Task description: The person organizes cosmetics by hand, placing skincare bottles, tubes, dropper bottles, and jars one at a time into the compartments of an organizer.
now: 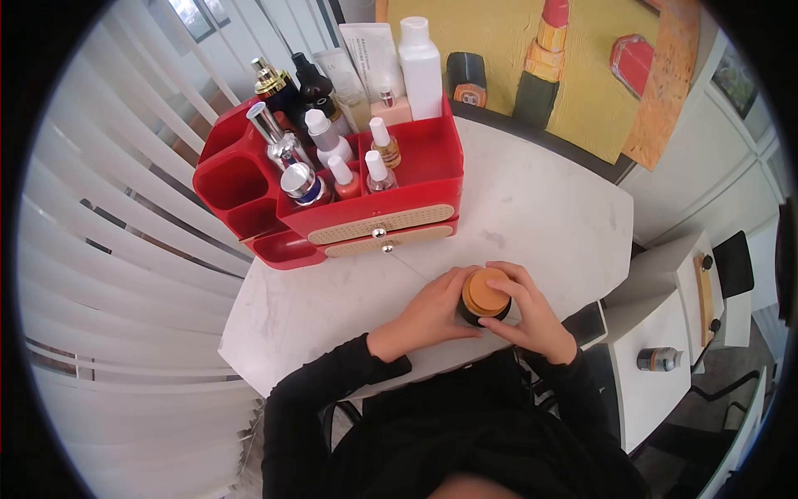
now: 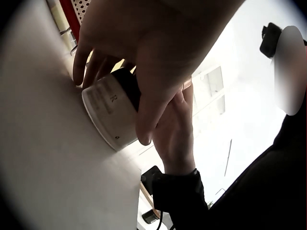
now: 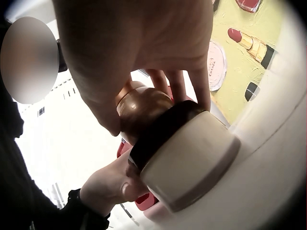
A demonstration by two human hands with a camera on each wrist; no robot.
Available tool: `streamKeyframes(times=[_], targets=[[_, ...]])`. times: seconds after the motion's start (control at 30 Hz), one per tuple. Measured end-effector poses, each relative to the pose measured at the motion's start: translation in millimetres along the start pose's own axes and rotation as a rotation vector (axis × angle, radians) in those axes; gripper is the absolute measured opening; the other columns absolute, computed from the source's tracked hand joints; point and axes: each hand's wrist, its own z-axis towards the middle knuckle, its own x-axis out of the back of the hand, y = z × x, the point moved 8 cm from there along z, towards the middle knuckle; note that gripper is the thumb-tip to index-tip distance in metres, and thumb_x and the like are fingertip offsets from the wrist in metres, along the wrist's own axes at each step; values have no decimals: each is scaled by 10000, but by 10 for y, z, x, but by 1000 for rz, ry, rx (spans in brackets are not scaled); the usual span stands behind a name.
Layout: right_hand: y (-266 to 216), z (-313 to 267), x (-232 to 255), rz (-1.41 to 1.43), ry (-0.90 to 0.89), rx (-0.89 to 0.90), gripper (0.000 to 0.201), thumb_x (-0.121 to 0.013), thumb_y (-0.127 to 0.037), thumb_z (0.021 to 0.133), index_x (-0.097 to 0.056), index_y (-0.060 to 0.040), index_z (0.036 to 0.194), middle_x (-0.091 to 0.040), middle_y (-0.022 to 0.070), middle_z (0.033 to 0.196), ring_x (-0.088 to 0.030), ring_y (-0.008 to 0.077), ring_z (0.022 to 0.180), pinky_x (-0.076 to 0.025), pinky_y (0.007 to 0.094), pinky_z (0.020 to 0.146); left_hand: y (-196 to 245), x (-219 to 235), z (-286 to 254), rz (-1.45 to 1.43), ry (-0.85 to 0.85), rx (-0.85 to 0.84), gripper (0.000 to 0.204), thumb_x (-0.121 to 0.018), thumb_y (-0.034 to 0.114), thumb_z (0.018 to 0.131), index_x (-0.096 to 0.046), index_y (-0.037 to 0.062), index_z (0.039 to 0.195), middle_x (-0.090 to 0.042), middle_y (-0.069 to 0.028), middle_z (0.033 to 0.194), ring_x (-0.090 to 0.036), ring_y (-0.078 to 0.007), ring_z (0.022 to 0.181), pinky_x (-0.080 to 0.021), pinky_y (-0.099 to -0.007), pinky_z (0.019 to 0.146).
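A white jar [image 3: 192, 160] with a dark band [image 3: 165, 129] and a rounded copper-coloured top [image 3: 144, 108] appears to stand upright on the white table [image 1: 540, 216], close to its front edge. From above, the top [image 1: 485, 291] looks orange, with the dark band beneath it. My left hand [image 1: 424, 314] curls around the jar's left side; the left wrist view shows its thumb and fingers on either side of the jar [image 2: 108, 112]. My right hand [image 1: 536, 323] grips the top from the right, one finger lying over it and the thumb low by the dark band.
A red organizer [image 1: 374, 204] with bottles, tubes and two small drawers stands at the back left. Behind the table is a yellow picture [image 1: 490, 50] with a lipstick. Vertical blinds [image 1: 108, 233] hang on the left. A lower white surface with a small bottle [image 1: 659, 359] lies to the right.
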Motion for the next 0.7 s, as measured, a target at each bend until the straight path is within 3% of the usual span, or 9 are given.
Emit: streamKeyframes(times=[0.27,0.4,0.47,0.53,0.63,0.7], targets=[[-54,19,-14,-3,9,9,624,-792,-88,806,-466,-105,1337,-456,220,1383,-519,408,1238,-476,433,1009,-14,42,20,-37,65,68,863,-889,243,607,-436,35,1312,-578,-186,1210,-562,-389,1150,-470,-425,966],[-181,157,70,48,17,48,650,-803,-74,793,-467,-114,1349,-458,215,1385,-512,398,1248,-463,437,1023,196,304,-7,83,114,69,835,-884,256,593,-465,51,1286,-592,-170,1188,-573,-380,1131,-459,-442,960],[-414,351,188,6,-6,160,674,-813,-73,785,-466,-123,1361,-457,210,1391,-503,390,1259,-447,440,1038,356,499,10,167,153,42,842,-887,264,589,-470,58,1290,-599,-162,1176,-576,-374,1126,-453,-451,959],[-643,600,341,-1,-18,256,666,-820,-87,779,-486,-127,1354,-457,203,1403,-498,387,1262,-433,444,1047,709,862,23,326,390,-163,839,-893,281,577,-493,62,1281,-608,-140,1149,-586,-357,1099,-428,-451,951],[-1068,1031,627,-81,30,464,667,-834,-104,748,-522,-104,1338,-501,189,1375,-512,370,1245,-423,430,1052,1127,1286,71,445,535,-262,822,-894,292,580,-516,50,1269,-607,-129,1145,-584,-343,1089,-402,-436,946],[-1166,1309,769,-51,91,513,669,-834,-120,739,-528,-72,1332,-545,165,1332,-539,348,1207,-416,413,1054,1381,1553,53,621,757,-388,816,-891,302,577,-528,18,1251,-611,-134,1123,-581,-329,1064,-383,-429,943]])
